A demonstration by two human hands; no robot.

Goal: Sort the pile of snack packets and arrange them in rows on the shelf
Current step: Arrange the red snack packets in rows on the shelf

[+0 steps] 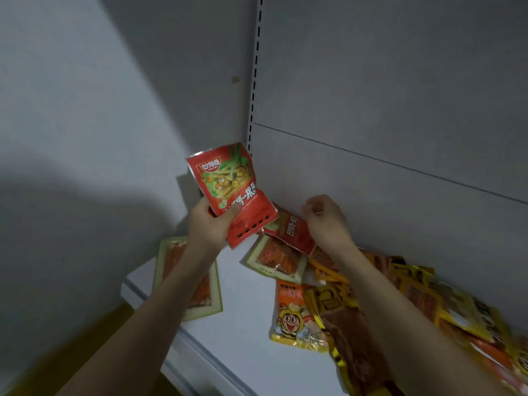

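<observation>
My left hand grips a red snack packet upright above the white shelf, thumb across its front. My right hand hovers against the shelf's back panel with fingers curled, just right of a second red packet that lies tilted on the pile; whether it pinches that packet's edge is unclear. Below lie a pale-bordered packet of orange strips and an orange packet with a cartoon face. A matching pale-bordered packet lies flat at the shelf's left end, partly under my left forearm.
A heap of yellow and gold packets runs along the back panel to the right, under my right forearm. The slotted upright marks the shelf's back left corner. A grey wall stands to the left.
</observation>
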